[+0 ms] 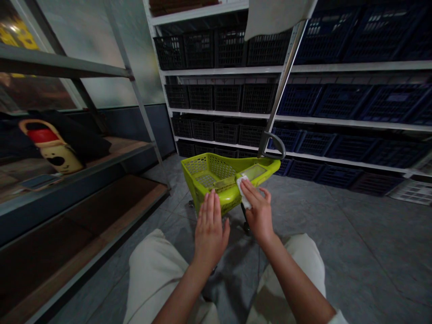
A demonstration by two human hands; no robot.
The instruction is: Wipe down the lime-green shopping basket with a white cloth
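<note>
A small lime-green shopping cart [227, 196] on casters stands on the floor between and beyond my knees. My right hand [258, 209] presses a folded white tissue or cloth [243, 191] against the cart's side near its handle end. Fingers together and stretched out, my left hand [211, 227] lies flat on the near edge of the basket. A metal pole [285, 85] rises from the handle end and carries a pale flag [276, 18]. At the pole's foot sits a dark grey curved handle [276, 143]. The basket's perforated inside shows no contents.
White shelves [232, 110] with rows of black crates [227, 98] and blue crates [342, 100] line the back. On the left, a metal rack [143, 101] holds a yellow bottle with a red top [60, 155] and a phone-like flat object [40, 181]. Grey tiles [337, 243] cover the floor.
</note>
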